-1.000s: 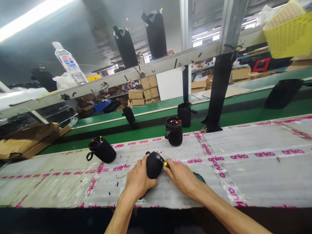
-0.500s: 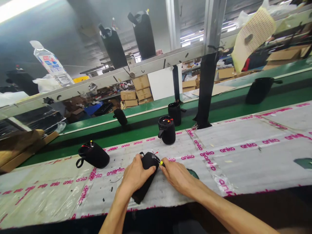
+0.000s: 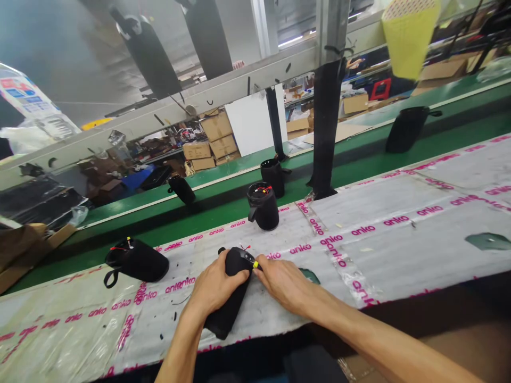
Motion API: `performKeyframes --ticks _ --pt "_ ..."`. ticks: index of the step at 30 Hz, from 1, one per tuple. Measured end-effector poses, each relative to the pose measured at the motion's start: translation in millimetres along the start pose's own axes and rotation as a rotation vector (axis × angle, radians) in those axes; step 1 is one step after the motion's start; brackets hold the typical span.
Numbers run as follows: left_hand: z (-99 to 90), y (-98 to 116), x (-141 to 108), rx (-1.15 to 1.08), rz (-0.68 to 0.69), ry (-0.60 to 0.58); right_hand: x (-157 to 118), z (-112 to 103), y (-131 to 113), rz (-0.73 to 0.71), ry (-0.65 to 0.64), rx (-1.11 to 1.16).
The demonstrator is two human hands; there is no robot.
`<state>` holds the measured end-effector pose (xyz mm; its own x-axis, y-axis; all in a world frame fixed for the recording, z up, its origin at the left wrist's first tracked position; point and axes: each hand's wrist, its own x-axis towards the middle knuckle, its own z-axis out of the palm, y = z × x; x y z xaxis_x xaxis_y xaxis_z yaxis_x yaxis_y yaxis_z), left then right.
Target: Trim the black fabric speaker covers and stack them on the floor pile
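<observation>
A black fabric-covered cylindrical speaker (image 3: 228, 314) lies tilted on the covered bench, its far end turned up and to the right. My left hand (image 3: 213, 284) is closed around its upper part, with the thumb across the near side. My right hand (image 3: 281, 282) grips a small tool with a yellow and black handle (image 3: 256, 264), its front at the speaker's end panel. The tool's exact kind is hard to make out. Thin red wires (image 3: 246, 247) stick out just beyond that end. Most of the tool's handle is hidden in my fingers.
Similar black speakers with exposed wires sit left (image 3: 139, 259) and ahead (image 3: 265, 210). Others stand on the green conveyor (image 3: 219, 186), including one at right (image 3: 407, 129). A dark post (image 3: 327, 127) rises beyond the bench, beside a metal rail (image 3: 223, 88). Black scraps lie near my left forearm.
The view has shifted and tilted, so most things appear lower or further left. Both hands keep their hold, and the tool stays at the speaker's end. The hanging yellow sheet has turned.
</observation>
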<state>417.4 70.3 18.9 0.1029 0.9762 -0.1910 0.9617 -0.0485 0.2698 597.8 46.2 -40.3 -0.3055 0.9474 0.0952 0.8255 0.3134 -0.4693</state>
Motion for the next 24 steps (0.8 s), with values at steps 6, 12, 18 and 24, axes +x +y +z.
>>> performKeyframes --ticks 6,12,18,24 --pt "0.7 2.6 0.4 0.032 -0.013 -0.005 -2.9 0.3 -0.7 0.003 0.004 -0.019" --pt "2.7 8.9 -1.3 0.073 0.001 0.018 -6.7 2.2 1.0 -0.019 -0.025 -0.046" --pt "3.9 5.9 3.7 0.069 0.024 -0.003 4.1 -7.9 -0.3 0.001 -0.091 -0.075" --pt "1.8 2.3 8.8 0.048 0.000 -0.041 16.1 -18.5 -4.9 -0.038 -0.130 -0.111"
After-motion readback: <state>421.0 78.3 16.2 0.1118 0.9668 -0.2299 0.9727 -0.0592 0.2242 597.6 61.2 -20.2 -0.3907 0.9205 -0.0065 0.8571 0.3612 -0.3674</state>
